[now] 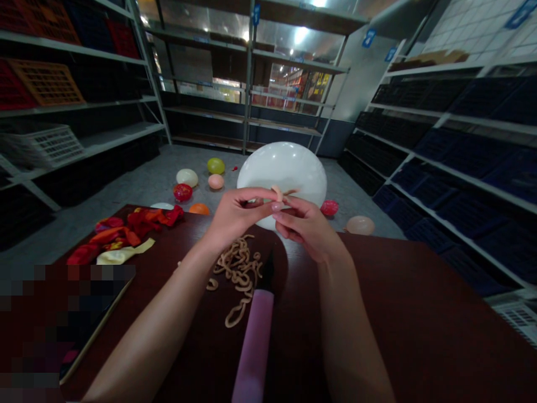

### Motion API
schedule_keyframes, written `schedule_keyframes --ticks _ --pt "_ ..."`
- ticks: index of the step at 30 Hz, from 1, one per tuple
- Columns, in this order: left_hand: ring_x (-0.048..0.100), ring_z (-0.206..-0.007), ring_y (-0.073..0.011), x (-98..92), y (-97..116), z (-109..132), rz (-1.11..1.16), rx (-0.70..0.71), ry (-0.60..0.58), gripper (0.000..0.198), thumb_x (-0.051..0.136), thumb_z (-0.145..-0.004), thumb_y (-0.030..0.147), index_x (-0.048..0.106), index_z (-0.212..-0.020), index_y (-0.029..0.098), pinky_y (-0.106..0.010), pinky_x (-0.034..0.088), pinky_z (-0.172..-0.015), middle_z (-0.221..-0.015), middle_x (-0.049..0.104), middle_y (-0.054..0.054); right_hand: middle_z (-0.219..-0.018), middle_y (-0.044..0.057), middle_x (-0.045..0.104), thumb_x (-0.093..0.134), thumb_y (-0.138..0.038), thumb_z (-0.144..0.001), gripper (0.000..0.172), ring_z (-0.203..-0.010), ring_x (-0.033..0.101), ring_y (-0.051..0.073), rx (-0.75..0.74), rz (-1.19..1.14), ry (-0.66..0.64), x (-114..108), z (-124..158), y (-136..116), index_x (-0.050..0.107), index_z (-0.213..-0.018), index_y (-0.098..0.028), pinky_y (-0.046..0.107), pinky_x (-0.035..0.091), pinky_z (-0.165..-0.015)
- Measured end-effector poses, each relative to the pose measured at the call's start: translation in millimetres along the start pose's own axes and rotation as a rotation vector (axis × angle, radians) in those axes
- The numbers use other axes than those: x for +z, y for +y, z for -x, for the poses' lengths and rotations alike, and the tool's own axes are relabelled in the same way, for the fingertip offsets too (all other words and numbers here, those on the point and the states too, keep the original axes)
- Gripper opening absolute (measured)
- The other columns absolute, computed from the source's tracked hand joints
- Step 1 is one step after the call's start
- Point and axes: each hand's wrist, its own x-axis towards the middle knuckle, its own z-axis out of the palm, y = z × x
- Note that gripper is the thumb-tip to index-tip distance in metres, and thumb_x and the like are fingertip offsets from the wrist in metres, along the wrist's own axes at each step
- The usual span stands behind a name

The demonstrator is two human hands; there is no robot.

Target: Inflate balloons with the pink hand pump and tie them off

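Observation:
My left hand (241,212) and my right hand (306,226) meet above the table's far edge, fingertips pinched together. Between them is a beige rubber band (277,193), looped by the left fingertips and also pinched by the right. A large inflated white balloon (282,159) is just beyond my fingers; its neck is hidden, so whether a hand grips it I cannot tell. Below my hands lies a loose pile of beige rubber bands (239,266). Beside the pile, a pink-purple balloon pump (255,341) with a black nozzle points away from me.
Uninflated red, orange and yellow balloons (126,232) lie at the dark table's (403,313) left. A dark flat device (98,319) is nearer. Several inflated balloons, including a green one (216,165) and a red one (183,192), rest on the floor. Shelves with crates (46,81) surround the room.

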Motion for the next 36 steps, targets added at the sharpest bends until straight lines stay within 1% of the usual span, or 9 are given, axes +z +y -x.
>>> schedule_keyframes --ticks 6,11,15,19,23,27,30,33,36 --pt "0.053 -0.062 -0.0112 8.3 -8 -2 -0.147 0.048 0.221 0.025 0.078 -0.082 0.041 0.071 -0.089 0.018 -0.024 0.045 -0.06 -0.071 0.063 0.001 -0.05 -0.008 0.054 0.075 -0.047 -0.081 0.03 -0.038 0.033 0.003 -0.045 0.013 0.081 8 -5 3 0.066 -0.092 -0.02 0.021 0.016 -0.038" --pt "0.055 -0.069 -0.0108 18.0 -16 -2 -0.19 0.078 0.436 0.037 0.08 -0.081 0.036 0.046 -0.088 0.021 -0.022 0.046 -0.063 -0.079 0.055 0.003 -0.052 -0.006 0.058 0.076 -0.049 -0.079 0.032 -0.039 0.038 0.005 -0.058 0.019 0.136 12 -6 3 0.065 -0.087 -0.02 0.022 0.02 -0.038" --pt "0.053 -0.071 -0.0115 19.2 -19 -2 -0.26 0.1 0.577 0.047 0.085 -0.075 0.037 0.041 -0.084 0.022 -0.025 0.046 -0.066 -0.079 0.05 0.004 -0.055 -0.005 0.06 0.072 -0.047 -0.083 0.029 -0.04 0.04 0.005 -0.091 0.036 0.171 20 -6 3 0.064 -0.087 -0.02 0.022 0.024 -0.039" --pt "0.041 -0.054 -0.0093 15.2 -17 -2 -0.116 0.06 0.417 0.051 0.072 -0.086 0.053 0.037 -0.07 0.021 -0.024 0.037 -0.051 -0.062 0.037 0.005 -0.056 -0.005 0.059 0.071 -0.047 -0.083 0.028 -0.04 0.04 0.005 -0.11 0.016 0.223 26 -6 4 0.064 -0.084 -0.02 0.022 0.023 -0.039" --pt "0.043 -0.05 -0.0106 10.6 -17 1 -0.012 0.028 0.237 0.054 0.053 -0.092 0.071 0.063 -0.079 0.019 -0.025 0.034 -0.045 -0.061 0.052 0.0 -0.054 -0.006 0.053 0.072 -0.044 -0.083 0.025 -0.041 0.036 0.004 -0.126 -0.026 0.313 22 -5 3 0.066 -0.085 -0.02 0.022 0.021 -0.039" --pt "0.067 -0.082 -0.0188 10.0 -13 4 -0.041 0.096 0.072 0.044 0.064 -0.089 0.063 0.076 -0.1 0.021 -0.031 0.055 -0.074 -0.093 0.074 -0.007 -0.053 -0.007 0.049 0.072 -0.041 -0.082 0.021 -0.042 0.033 0.005 -0.141 -0.073 0.352 15 -3 -2 0.068 -0.086 -0.021 0.023 0.021 -0.039" --pt "0.067 -0.111 -0.0233 10.4 -7 5 -0.081 0.111 -0.033 0.032 0.068 -0.093 0.044 0.075 -0.116 0.024 -0.038 0.052 -0.1 -0.118 0.074 -0.008 -0.053 -0.007 0.048 0.072 -0.04 -0.082 0.02 -0.043 0.033 0.005 -0.16 -0.088 0.341 13 -2 -4 0.069 -0.085 -0.02 0.023 0.021 -0.039" --pt "0.064 -0.119 -0.0233 9.7 -4 4 -0.161 0.13 -0.053 0.029 0.061 -0.096 0.033 0.073 -0.121 0.024 -0.039 0.047 -0.108 -0.127 0.071 -0.008 -0.054 -0.006 0.049 0.071 -0.041 -0.083 0.021 -0.044 0.034 0.005 -0.162 -0.07 0.341 14 -2 -4 0.068 -0.083 -0.02 0.022 0.022 -0.04" --pt "0.066 -0.11 -0.0222 8.5 -4 2 -0.289 0.14 -0.045 0.03 0.057 -0.096 0.026 0.07 -0.123 0.021 -0.038 0.049 -0.104 -0.125 0.071 -0.008 -0.055 -0.006 0.049 0.069 -0.039 -0.085 0.02 -0.045 0.035 0.005 -0.178 -0.047 0.363 16 -4 -2 0.068 -0.082 -0.02 0.022 0.022 -0.039"
